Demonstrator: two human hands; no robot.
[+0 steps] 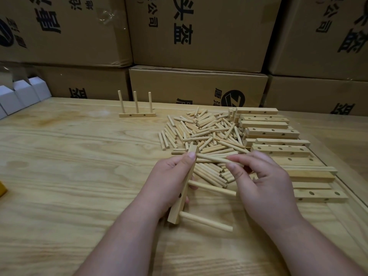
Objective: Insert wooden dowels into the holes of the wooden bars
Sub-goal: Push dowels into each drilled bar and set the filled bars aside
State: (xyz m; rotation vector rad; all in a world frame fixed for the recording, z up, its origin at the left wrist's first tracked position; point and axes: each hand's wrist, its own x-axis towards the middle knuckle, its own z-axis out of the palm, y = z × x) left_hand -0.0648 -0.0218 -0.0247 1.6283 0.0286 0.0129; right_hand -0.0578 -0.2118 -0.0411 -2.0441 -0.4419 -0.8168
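Note:
My left hand (169,180) grips a wooden bar (184,194) held on edge above the table. Two dowels stick out of it to the right: a lower one (207,221) and a middle one (213,188). My right hand (264,184) pinches a third dowel (213,158) by its right end, and its left tip meets the bar's top end under my left thumb. Behind my hands lies a pile of loose dowels (201,132). Drilled bars (272,132) are stacked to the right of the pile.
A bar with three upright dowels (137,114) stands at the table's back. Cardboard boxes (199,36) wall off the far side. White folded cartons (20,96) sit at the back left, and a yellow object (2,189) shows at the left edge.

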